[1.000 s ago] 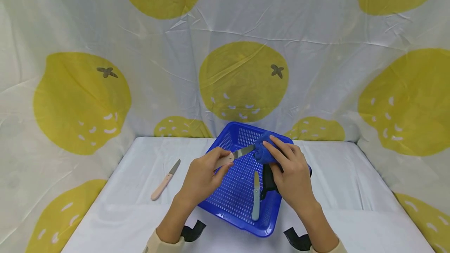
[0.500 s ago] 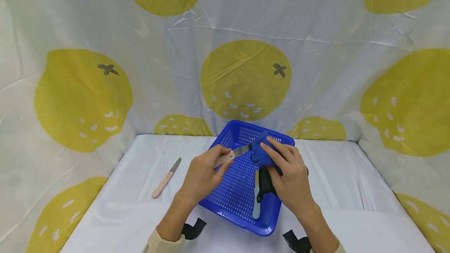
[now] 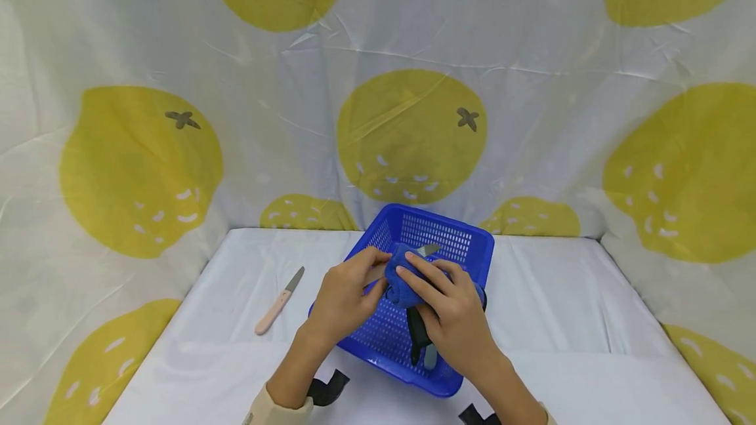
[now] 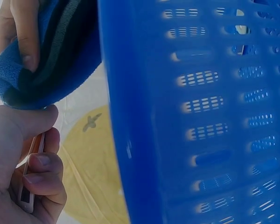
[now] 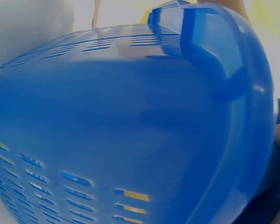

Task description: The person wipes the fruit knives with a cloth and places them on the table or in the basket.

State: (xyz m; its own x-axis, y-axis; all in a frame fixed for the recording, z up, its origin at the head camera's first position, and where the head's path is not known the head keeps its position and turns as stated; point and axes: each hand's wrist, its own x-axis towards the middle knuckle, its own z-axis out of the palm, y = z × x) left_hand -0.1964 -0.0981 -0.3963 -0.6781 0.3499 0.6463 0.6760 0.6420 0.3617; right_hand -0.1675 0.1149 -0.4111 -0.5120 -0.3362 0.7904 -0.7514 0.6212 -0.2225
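Note:
My left hand [image 3: 345, 287] grips a knife [image 4: 27, 193] by its pale handle. Its blade tip [image 3: 431, 249] shows beyond a blue fuzzy cloth [image 3: 401, 284], which covers the rest of the blade. My right hand [image 3: 457, 313] holds this cloth folded over the knife, fingers on top. The cloth has a black part that hangs below the hand. Both hands are over the blue basket [image 3: 378, 363]. In the left wrist view the cloth [image 4: 9, 74] lies right at the left thumb. The right wrist view is mostly filled by the basket wall [image 5: 130, 107].
Inside the basket lies a knife with a light blue handle [image 3: 430, 357], mostly hidden by the right hand and the cloth. A pink-handled knife [image 3: 280, 303] lies on the white table cover [image 3: 555, 320] left of the basket. A lemon-print curtain [image 3: 531, 51] stands behind.
My right hand has moved the cloth left along the blade to the handle. The blade tip now shows past the cloth. My left hand has hardly moved.

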